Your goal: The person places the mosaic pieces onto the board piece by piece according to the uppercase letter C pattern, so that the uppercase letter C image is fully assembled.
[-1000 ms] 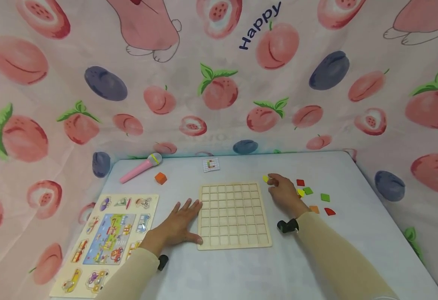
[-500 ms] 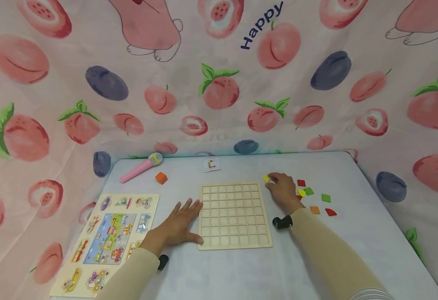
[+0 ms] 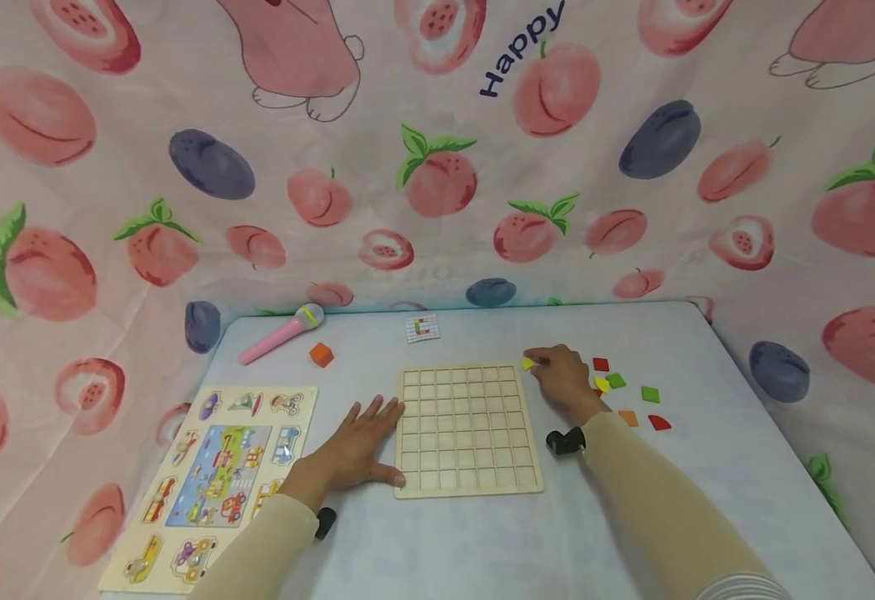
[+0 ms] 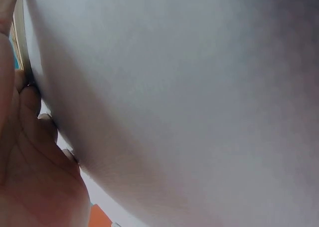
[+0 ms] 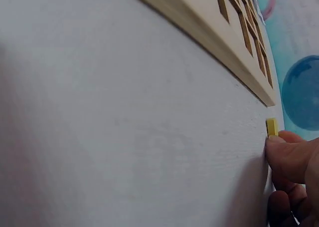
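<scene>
A square wooden grid board lies in the middle of the table in the head view. My left hand rests flat with spread fingers, its fingertips and thumb at the board's left edge. Beyond the board's far right corner, my right hand pinches a small yellow tile between thumb and forefinger. In the right wrist view the yellow tile sticks out past the thumb, close to the table and just off the board's corner. The left wrist view shows my left palm and the table surface.
Right of my right hand lie loose tiles: a red square, green squares, a yellow piece, an orange square and a red quarter-round. A pattern card, orange cube, toy microphone and picture puzzle also lie there.
My right hand has shifted slightly left, bringing the yellow tile nearer the board's far right corner. The left hand has stayed in place.
</scene>
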A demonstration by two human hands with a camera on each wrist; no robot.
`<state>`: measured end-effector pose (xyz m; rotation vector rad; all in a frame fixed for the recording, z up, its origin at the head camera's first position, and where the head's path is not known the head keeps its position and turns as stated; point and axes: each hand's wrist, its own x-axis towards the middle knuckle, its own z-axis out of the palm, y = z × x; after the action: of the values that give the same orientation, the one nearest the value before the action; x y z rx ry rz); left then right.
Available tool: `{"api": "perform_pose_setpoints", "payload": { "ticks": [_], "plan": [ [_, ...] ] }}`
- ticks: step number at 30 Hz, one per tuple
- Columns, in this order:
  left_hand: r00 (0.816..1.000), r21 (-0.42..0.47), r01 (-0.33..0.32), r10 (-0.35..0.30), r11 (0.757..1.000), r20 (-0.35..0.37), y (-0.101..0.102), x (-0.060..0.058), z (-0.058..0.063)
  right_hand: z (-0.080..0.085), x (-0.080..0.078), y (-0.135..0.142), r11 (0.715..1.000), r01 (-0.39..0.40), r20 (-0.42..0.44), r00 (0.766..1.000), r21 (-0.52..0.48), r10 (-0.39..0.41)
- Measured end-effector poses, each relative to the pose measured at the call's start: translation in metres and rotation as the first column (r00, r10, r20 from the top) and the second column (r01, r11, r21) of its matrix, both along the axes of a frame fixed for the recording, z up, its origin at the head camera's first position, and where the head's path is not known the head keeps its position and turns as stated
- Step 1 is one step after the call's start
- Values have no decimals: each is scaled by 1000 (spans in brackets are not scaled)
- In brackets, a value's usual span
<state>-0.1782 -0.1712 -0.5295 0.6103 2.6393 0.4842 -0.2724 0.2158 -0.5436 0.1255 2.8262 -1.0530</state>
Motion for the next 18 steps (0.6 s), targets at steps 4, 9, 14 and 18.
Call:
{"api": "perform_pose_setpoints", "payload": {
  "ticks": [4,9,14,18],
  "plan": [
    [1000,1,7,-7,1000,-10,0,0,0,0,1,1,1000,2,-11,1000,-3,-2],
    [1000,-6,9,-9,1000,-7,-1,0,-1,-3,3,4,999,8,-18,1000,-32,-9],
    [1000,-9,7,-7,1000,1,-1,0,0,-2,3,5,1000,-11,-31,999,-27,10],
    [1000,-5,7,-7,1000,6,-1,-1,0,0,3,6,999,-11,-34,999,-41,9]
  ]
}}
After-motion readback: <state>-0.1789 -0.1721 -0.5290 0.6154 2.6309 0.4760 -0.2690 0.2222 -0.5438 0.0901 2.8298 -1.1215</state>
